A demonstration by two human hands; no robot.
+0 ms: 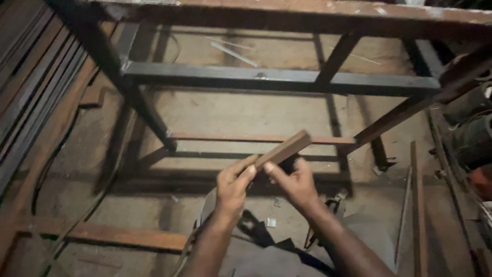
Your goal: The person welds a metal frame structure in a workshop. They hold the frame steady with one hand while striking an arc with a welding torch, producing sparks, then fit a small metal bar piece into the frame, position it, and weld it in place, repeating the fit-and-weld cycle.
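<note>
Rusty short steel bar point(283, 149) is gripped at its lower end by left hand point(233, 185) and right hand point(293, 182), both closed on it, tilted up-right. Welded steel frame point(266, 79) seen just beyond hands; metal strips point(31, 97) stacked far left.

A metal-fabrication or welding workshop. A welded frame of rusty and dark square steel tubing point(277, 79) stands on a dusty concrete floor point(230, 115). Long steel bars point(31, 97) lie stacked at the left; further rusted lengths point(110, 235) rest on the floor. Dark cables point(56, 154) trail across the concrete, and small metal offcuts point(271, 222) lie scattered near the frame.
</note>
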